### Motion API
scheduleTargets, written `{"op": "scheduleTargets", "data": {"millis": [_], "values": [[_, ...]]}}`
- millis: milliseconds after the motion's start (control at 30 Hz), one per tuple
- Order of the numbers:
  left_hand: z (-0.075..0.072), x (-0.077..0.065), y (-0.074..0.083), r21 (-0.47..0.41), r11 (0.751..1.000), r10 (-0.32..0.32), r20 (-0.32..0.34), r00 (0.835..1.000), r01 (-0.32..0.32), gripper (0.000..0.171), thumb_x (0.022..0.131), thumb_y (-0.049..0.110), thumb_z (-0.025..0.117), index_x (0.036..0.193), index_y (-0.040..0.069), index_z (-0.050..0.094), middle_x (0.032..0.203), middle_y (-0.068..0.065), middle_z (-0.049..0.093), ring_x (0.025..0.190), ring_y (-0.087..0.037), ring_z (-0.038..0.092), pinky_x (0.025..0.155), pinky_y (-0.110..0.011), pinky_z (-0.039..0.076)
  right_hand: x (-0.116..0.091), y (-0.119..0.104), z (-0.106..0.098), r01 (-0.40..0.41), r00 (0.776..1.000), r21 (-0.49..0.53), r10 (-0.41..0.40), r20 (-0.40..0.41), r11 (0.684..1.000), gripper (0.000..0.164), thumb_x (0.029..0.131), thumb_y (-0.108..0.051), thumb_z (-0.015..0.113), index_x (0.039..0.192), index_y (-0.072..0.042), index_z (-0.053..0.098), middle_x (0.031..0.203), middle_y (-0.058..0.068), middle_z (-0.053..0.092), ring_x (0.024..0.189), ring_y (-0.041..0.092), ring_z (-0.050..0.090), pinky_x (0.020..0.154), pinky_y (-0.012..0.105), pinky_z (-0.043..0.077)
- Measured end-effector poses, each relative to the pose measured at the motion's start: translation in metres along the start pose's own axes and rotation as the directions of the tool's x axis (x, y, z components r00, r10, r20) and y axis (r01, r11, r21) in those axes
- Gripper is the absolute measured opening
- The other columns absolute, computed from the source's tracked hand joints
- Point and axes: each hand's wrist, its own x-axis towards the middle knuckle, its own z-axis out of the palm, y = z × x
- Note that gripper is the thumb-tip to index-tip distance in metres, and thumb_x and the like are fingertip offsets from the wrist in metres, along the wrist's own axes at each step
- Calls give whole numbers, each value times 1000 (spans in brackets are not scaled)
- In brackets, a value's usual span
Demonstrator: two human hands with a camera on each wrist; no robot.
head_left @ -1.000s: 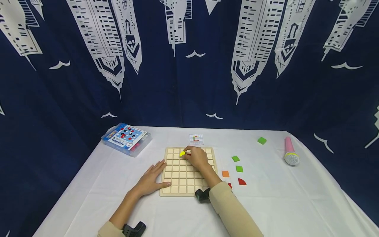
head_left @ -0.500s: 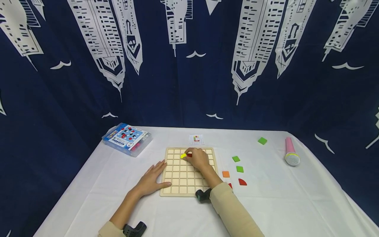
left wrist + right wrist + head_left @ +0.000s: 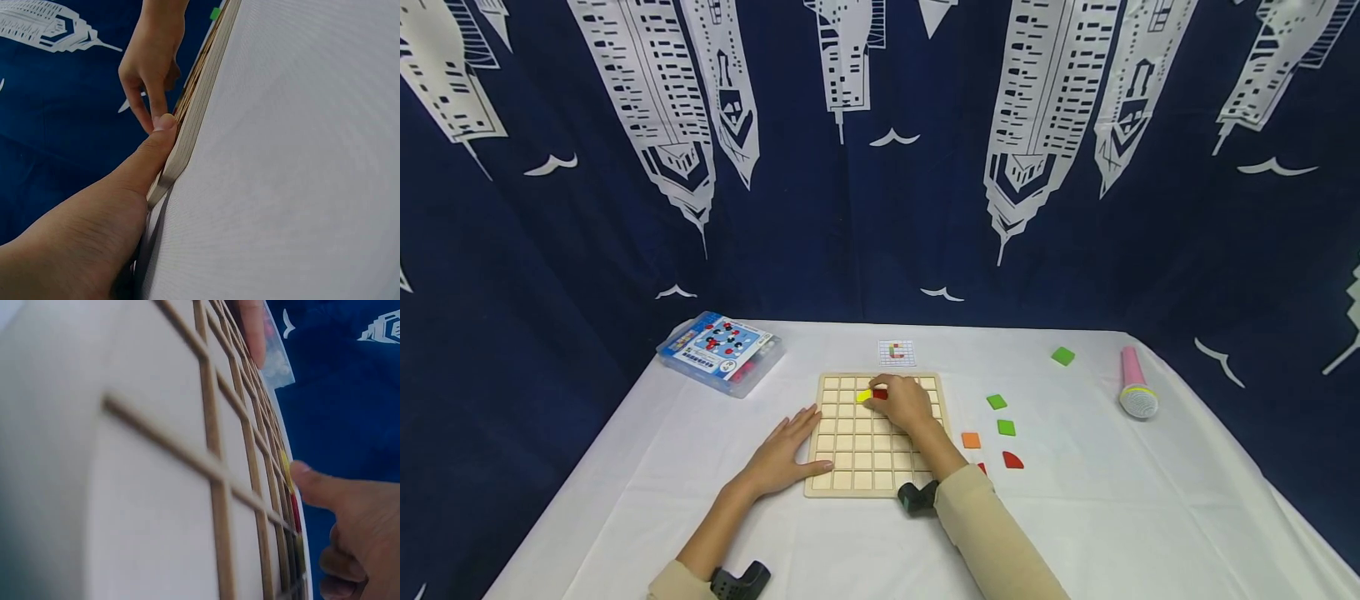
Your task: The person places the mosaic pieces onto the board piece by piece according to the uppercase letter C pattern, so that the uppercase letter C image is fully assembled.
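Hands at work over wooden grid board (image 3: 846,461), which lies flat on the white-covered surface (image 3: 1112,533). R hand (image 3: 901,402) reaches over the far half of the board; its index & thumb are bent toward each other, pinching yellow piece (image 3: 863,397) at board level. The R wrist view shows the thumb tip against this piece, w/ the other visible fingers curled in. Red piece (image 3: 880,394) sits on the board just beside the yellow one, partly covered by the R hand. L hand (image 3: 778,460) rests at the board's L edge, fingers extended & relaxed, grasping nothing; its thumb lies on the board nr. the near L corner. Both wrists bear black devices (image 3: 741,581).

R of the board: orange tile (image 3: 971,440); red quarter-circle (image 3: 1012,460); a red scrap (image 3: 982,469), mostly hidden by the R sleeve (image 3: 996,537), shape unclear; two green tiles (image 3: 1006,427) nr. each other; third green tile (image 3: 1063,356) farther off, toward the pink mic (image 3: 1137,385).

Beyond the board: small gridded card (image 3: 897,353) w/ coloured squares printed on it. Far L: clear plastic box (image 3: 721,354), blue pictorial label up. Bkgd: navy cloth (image 3: 880,217) w/ white bldg. & bird motifs.
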Motion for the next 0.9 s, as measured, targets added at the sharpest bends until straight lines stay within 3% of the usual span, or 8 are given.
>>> {"op": "scheduleTargets", "data": {"millis": [267,433,567,733,900], "values": [[0,-1,-1,12,1000,0,-5,1000,0,94,76,62,62,144,5,30,152,-6,20,139,-23,14,113,-40,8,-12,29,-33,-1,996,108,11,-93,994,33,79,-33,73,106,-15,69,64,-1,54,52,11,41,42,24,35],[0,-1,-2,10,1000,-5,-4,1000,5,93,77,61,62,145,6,29,152,-5,19,139,-22,13,113,-39,7,-23,62,-62,13,988,114,5,-153,993,33,78,-27,75,106,-12,69,52,-1,37,45,11,26,39,24,23],[0,-1,-2,6,1000,-7,-8,1000,7,93,77,61,62,145,7,29,152,-5,19,139,-22,13,113,-40,7,-34,96,-79,-8,982,79,23,-189,997,32,78,-23,75,106,-11,69,50,-2,33,45,11,25,39,25,22],[1,0,-2,6,1000,-1,-8,1000,1,94,76,63,61,145,7,29,152,-5,19,139,-22,14,113,-40,8,-48,133,-91,-90,983,64,99,-152,994,35,78,-20,75,110,-8,67,52,-1,34,46,13,29,41,26,25],[1,0,-1,5,1000,7,-8,1000,-7,94,76,63,61,145,6,29,152,-5,20,139,-22,14,113,-40,8,-57,156,-96,-150,985,59,154,-73,987,38,76,-18,75,112,-7,66,55,0,34,50,14,29,44,28,25]]}}
